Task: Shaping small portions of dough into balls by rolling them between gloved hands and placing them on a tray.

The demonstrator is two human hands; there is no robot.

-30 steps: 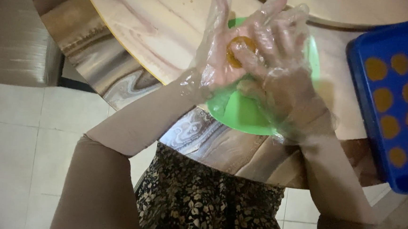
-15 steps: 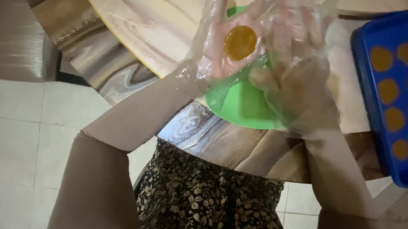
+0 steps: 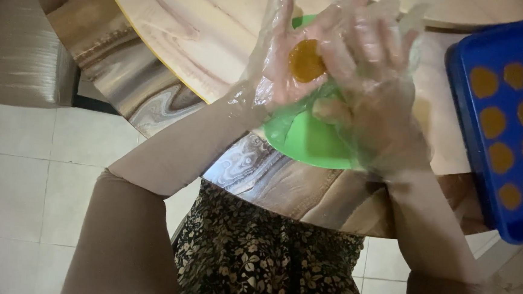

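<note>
Between gloved hands, above green plate, sits orange dough.

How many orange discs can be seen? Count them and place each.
8: seven on the blue tray in two columns, one orange disc in the left hand. The frame edge may hide more.

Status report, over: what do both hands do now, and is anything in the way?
Left hand open, orange dough disc on palm. Right hand fingers at the disc's edge. Green plate below; blue tray to the right, clear of the hands.
</note>
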